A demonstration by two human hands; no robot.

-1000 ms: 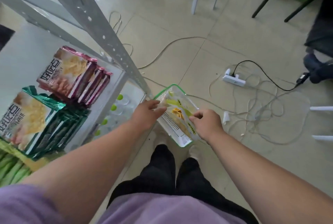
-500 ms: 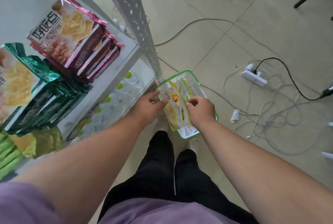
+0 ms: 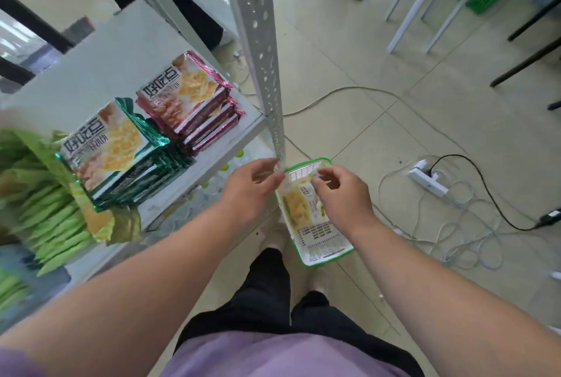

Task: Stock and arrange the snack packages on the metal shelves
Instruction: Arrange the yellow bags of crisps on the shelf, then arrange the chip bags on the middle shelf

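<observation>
Below both hands, a green-rimmed basket (image 3: 315, 252) holds one snack packet (image 3: 299, 205).

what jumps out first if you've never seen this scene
Two bare hands meet mid-frame, the left hand and right hand pinching a yellow snack pack over a green-rimmed basket on the floor. To the left, a metal shelf carries stacked green packs and pink packs. Cables sprawl at right.
</observation>
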